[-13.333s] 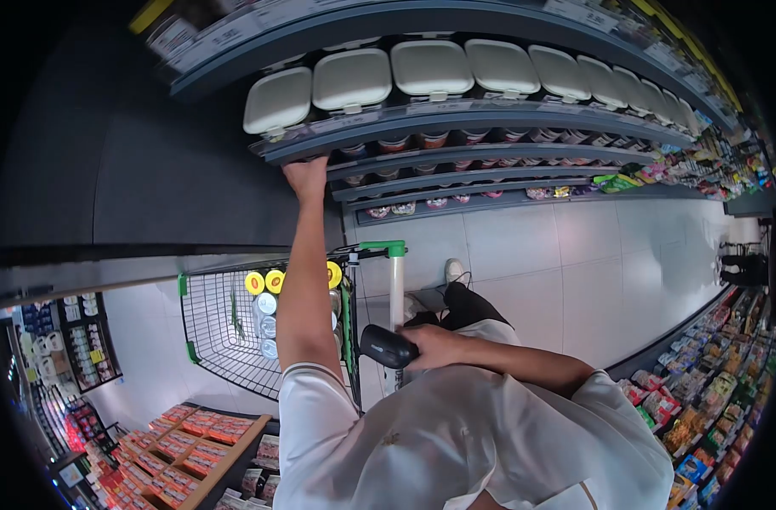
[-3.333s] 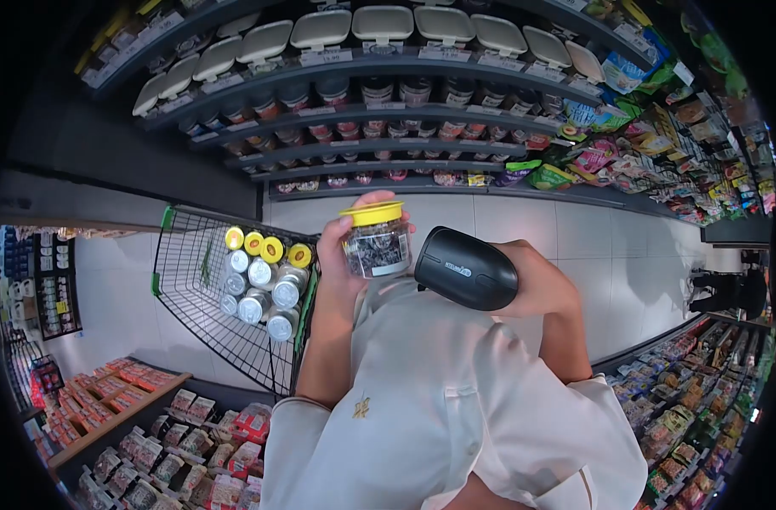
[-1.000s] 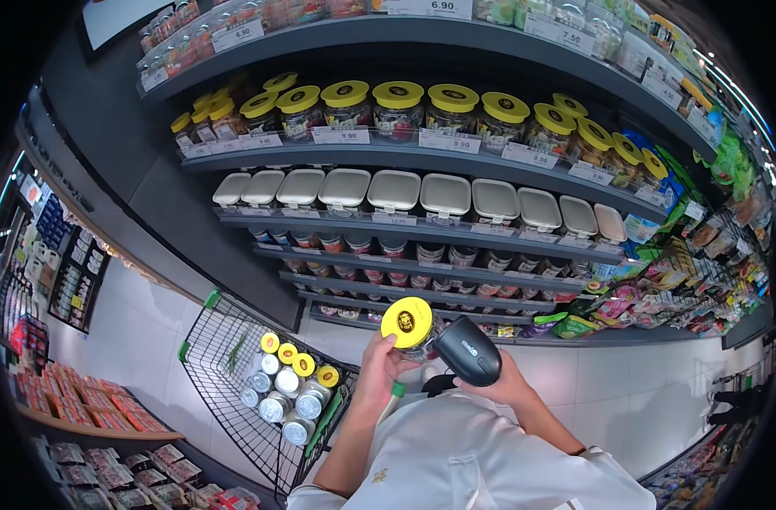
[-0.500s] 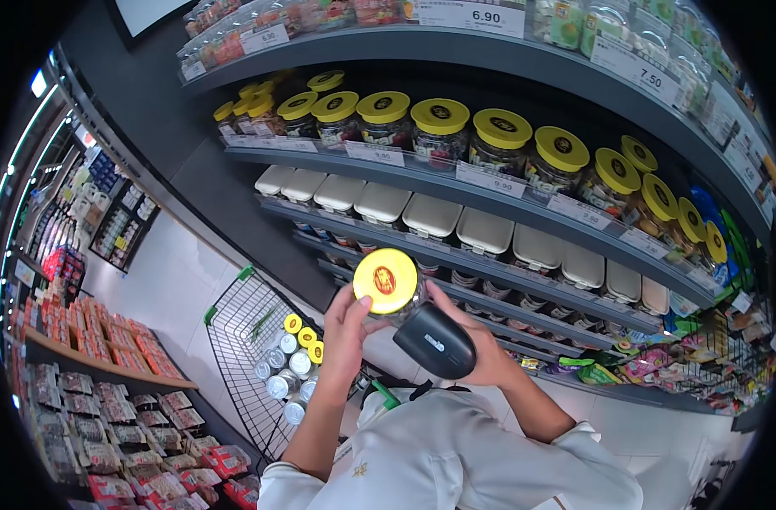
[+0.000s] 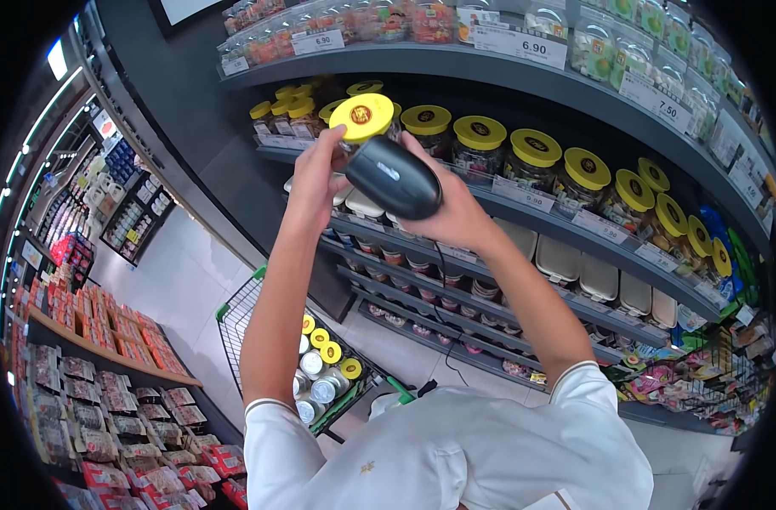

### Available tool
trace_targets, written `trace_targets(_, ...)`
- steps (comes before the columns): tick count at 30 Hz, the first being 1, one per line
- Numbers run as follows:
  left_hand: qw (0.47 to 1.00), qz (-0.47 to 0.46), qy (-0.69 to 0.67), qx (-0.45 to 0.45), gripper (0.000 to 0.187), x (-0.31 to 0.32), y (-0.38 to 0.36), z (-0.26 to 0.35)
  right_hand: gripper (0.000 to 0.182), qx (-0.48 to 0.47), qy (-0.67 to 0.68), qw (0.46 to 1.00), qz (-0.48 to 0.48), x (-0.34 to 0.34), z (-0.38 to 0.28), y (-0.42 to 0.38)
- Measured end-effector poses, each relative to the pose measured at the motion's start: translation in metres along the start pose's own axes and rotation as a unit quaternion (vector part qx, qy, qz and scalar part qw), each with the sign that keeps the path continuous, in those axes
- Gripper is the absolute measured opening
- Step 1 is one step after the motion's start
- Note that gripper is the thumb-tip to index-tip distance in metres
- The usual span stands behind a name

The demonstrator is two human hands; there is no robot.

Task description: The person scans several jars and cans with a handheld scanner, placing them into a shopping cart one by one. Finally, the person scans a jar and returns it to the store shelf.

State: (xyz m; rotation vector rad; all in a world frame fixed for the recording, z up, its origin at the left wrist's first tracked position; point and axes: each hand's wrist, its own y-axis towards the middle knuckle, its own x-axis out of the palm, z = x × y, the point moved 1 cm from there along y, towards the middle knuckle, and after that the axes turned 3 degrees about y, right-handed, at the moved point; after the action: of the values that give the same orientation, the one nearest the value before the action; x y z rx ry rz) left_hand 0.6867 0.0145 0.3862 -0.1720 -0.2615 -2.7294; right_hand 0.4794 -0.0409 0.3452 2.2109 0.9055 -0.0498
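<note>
A clear jar with a yellow lid [image 5: 362,119] is raised in front of the shelf. My left hand [image 5: 318,177] is closed around its left side, with the thumb at the lid's edge. In my right hand [image 5: 456,204] is a black rounded handheld device [image 5: 395,180], its narrower end up against the jar and overlapping the jar's body in this view. A thin dark cord [image 5: 443,263] hangs below the device. Behind the jar, similar yellow-lidded jars [image 5: 480,134] stand in a row on the shelf. The jar's contents are mostly hidden.
A wire shopping cart [image 5: 235,319] at lower left holds several yellow-lidded jars [image 5: 330,351] and silver-topped containers [image 5: 324,391]. White-lidded boxes [image 5: 560,257] fill the shelf below the jars. The upper shelf edge [image 5: 439,61] juts out above. A display of packaged goods [image 5: 141,425] stands at left.
Both my hands have moved up and forward toward the jar shelf, carrying the jar and the black device. My arms are more stretched out, and the hanging cord now shows.
</note>
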Motion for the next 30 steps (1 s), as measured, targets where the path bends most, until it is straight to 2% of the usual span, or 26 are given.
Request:
trace_targets(2,1.0,0.009,0.004,0.005,0.04,0.0,0.016,0.008,0.111,0.029,0.008,1.0,0.005,0.003,0.005,0.02)
trace_targets(6,1.0,-0.004,-0.013,0.02,0.047,-0.003,0.039,0.014,0.107,0.029,-0.02,0.999,0.023,0.006,0.01,0.047)
trace_targets(12,0.996,-0.02,0.054,0.061,0.06,-0.007,0.07,0.006,0.095,0.014,-0.037,0.999,0.031,0.006,0.015,0.074)
trace_targets(13,0.996,-0.027,0.052,0.071,0.059,-0.006,0.074,0.003,0.079,-0.013,-0.025,0.999,0.034,0.004,0.01,0.077)
trace_targets(16,0.993,-0.049,0.052,0.09,0.051,-0.007,0.085,-0.005,0.06,0.049,0.006,0.998,0.027,0.0,0.018,0.085)
trace_targets(17,0.992,-0.058,0.05,0.096,0.048,-0.009,0.09,-0.008,0.045,0.043,0.011,0.998,0.043,0.0,0.025,0.086)
trace_targets(21,0.986,-0.076,0.107,0.102,0.037,-0.015,0.098,-0.008,0.035,0.088,0.018,0.995,0.035,-0.001,0.018,0.088)
trace_targets(24,0.959,-0.061,0.24,0.139,0.04,-0.014,0.1,-0.01,0.032,0.128,0.02,0.991,0.036,0.0,0.021,0.092)
trace_targets(27,0.954,-0.065,0.223,0.19,0.049,-0.016,0.109,-0.016,0.031,0.155,0.011,0.987,0.031,0.0,0.017,0.095)
trace_targets(30,0.956,-0.057,0.202,0.205,0.05,-0.014,0.109,-0.019,0.031,0.161,0.015,0.986,0.039,0.001,0.013,0.096)
